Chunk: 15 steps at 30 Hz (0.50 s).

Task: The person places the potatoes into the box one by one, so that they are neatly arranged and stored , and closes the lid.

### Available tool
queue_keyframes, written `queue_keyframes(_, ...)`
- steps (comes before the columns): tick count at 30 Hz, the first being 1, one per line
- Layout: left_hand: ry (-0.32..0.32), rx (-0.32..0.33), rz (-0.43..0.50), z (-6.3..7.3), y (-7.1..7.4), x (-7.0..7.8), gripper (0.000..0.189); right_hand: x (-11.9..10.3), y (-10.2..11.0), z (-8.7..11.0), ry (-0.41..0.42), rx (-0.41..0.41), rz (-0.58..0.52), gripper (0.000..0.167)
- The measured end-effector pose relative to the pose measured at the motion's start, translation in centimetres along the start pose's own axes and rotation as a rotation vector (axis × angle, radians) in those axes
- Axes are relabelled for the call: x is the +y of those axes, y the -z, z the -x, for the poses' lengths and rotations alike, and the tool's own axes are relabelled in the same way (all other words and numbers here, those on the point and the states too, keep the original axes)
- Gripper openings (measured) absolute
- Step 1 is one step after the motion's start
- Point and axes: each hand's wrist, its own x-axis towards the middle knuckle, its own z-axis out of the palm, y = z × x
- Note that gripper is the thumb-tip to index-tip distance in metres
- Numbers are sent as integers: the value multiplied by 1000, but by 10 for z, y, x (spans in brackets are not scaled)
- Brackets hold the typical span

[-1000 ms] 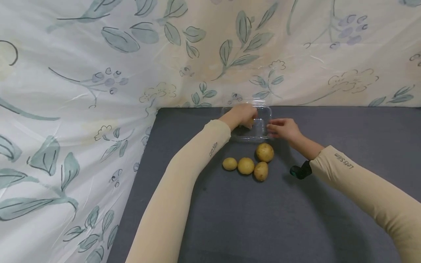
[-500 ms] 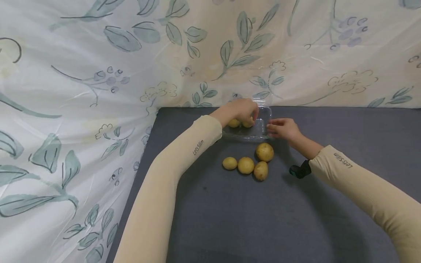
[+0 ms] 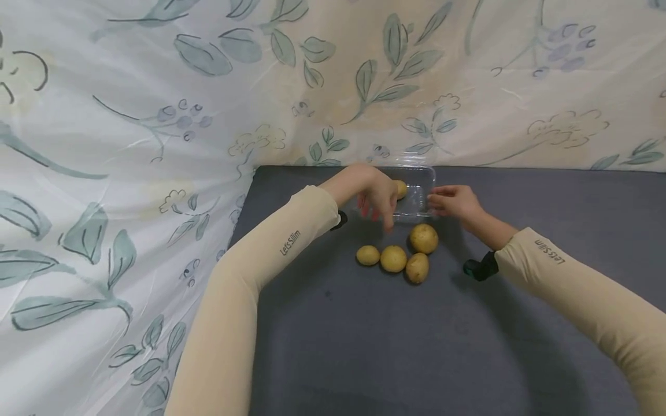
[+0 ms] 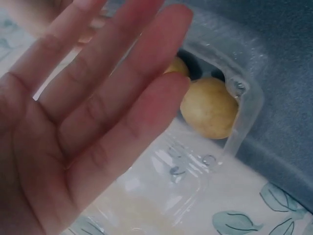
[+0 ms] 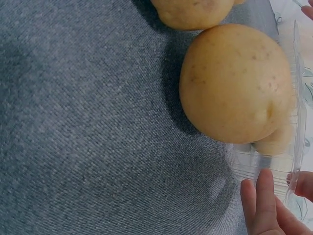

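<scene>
A clear plastic container [image 3: 433, 177] stands at the table's back edge. Inside it lie two potatoes, one plain in the left wrist view [image 4: 210, 108] and the other mostly behind the fingers. My left hand [image 3: 381, 193] hangs over the container's front left side, fingers extended and slightly spread, palm bare. My right hand [image 3: 457, 202] pinches the container's right rim, thumb on the inside and fingers along the outer wall. In front of the container several more potatoes sit in a cluster: a large one [image 3: 424, 238], a small one [image 3: 367, 255], a round one [image 3: 393, 259] and an oval one [image 3: 417, 268].
The dark grey table cloth [image 3: 468, 346] spreads out before the potatoes. A white leaf-patterned sheet [image 3: 312, 75] hangs along the back and left edges. The container's clear raised lid [image 3: 413, 159] leans against that sheet.
My left hand has let go of a potato in the container, lifted out and come left and toward the front. My right hand has stayed at the container's rim.
</scene>
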Motion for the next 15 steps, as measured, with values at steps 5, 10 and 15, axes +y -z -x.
queue_keyframes(5, -47, 55, -14, 2, -7, 0, 31, 1, 2, 0, -3, 3, -8, 51)
queue_keyframes(10, -80, 118, -72, 0, -11, 4, 33, -1, 1, 1, -3, 11, -17, 51)
queue_keyframes(15, -172, 171, -131, -7, -15, 13, 36, -3, -1, 3, -5, 8, -10, 50)
